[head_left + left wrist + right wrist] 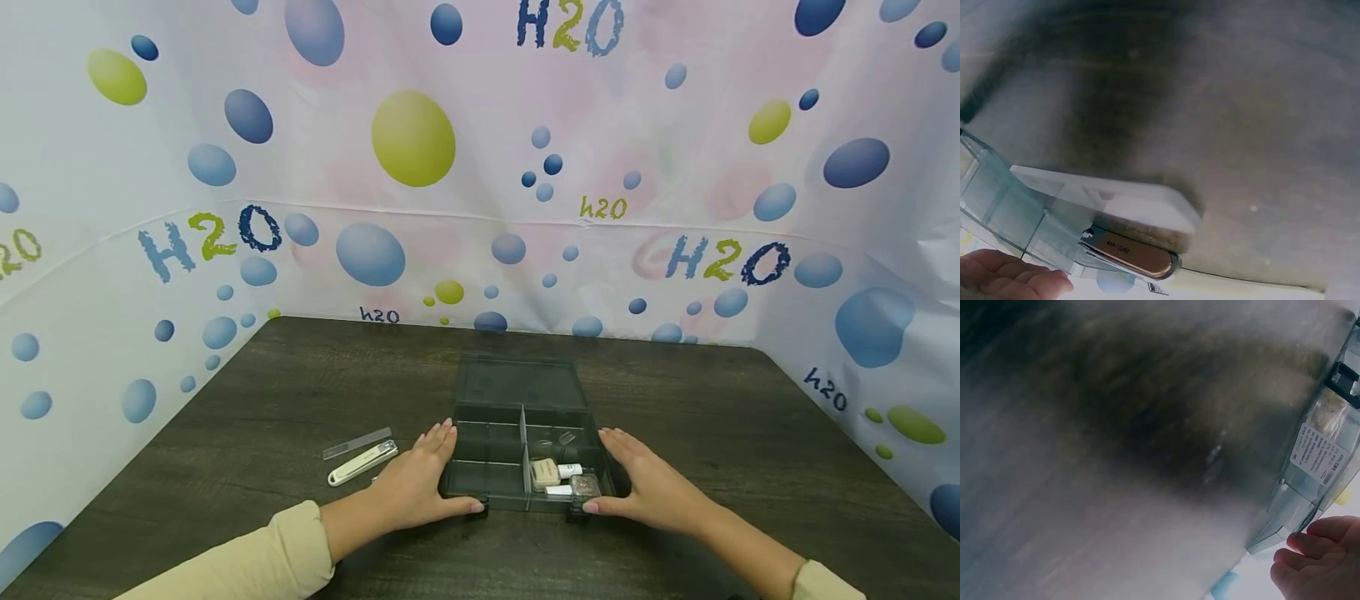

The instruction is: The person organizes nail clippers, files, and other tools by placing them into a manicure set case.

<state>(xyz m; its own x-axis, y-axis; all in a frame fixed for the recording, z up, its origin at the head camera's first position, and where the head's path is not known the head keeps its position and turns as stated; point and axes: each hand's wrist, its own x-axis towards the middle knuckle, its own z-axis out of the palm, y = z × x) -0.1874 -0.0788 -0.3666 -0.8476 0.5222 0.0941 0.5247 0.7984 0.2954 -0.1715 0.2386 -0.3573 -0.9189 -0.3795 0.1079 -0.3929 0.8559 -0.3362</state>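
A dark see-through divided box (487,477) stands on the table, its lid (521,383) laid back behind it. My left hand (412,483) rests along its left side, fingers straight, thumb by the left front latch. On the right side lies my right hand (652,483), fingers extended and thumb by the other latch (577,510). The front right compartment holds a beige nail polish bottle (544,474) and a glitter polish bottle (585,487), both white-capped. Small clear pieces (567,437) lie behind them. Near my left hand are cream nail clippers (363,463) and smaller copper-coloured nail clippers (1138,254).
A clear flat strip (357,443) lies behind the cream clippers. In the left wrist view a pale slab-like piece (1116,199) lies beside the copper clippers. A printed curtain (480,167) rises along the table's back and both sides. The dark wooden table (675,392) surrounds the box.
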